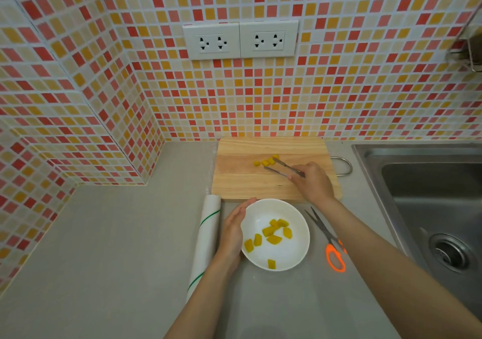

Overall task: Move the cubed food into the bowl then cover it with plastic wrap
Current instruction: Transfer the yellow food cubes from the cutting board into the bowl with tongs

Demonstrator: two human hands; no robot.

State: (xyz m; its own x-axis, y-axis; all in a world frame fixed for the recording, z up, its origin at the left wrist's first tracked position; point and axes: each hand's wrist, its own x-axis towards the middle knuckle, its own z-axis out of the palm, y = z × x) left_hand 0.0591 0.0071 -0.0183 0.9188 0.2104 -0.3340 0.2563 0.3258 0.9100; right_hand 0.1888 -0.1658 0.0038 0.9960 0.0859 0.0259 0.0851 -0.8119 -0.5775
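Observation:
A white bowl (292, 256) sits on the grey counter and holds several yellow food cubes (273, 239). My left hand (233, 230) rests flat against the bowl's left rim, fingers together. Behind the bowl lies a wooden cutting board (240, 179) with a few yellow cubes (266, 161) near its middle. My right hand (313, 180) grips metal tongs (283, 168) whose spread tips reach the cubes on the board. A roll of plastic wrap (206, 242) with green stripes lies left of the bowl.
Orange-handled scissors (331, 244) lie right of the bowl. A steel sink (430, 197) fills the right side. A metal ring handle (344, 166) sticks out at the board's right edge. The tiled wall with two sockets (240, 40) stands behind.

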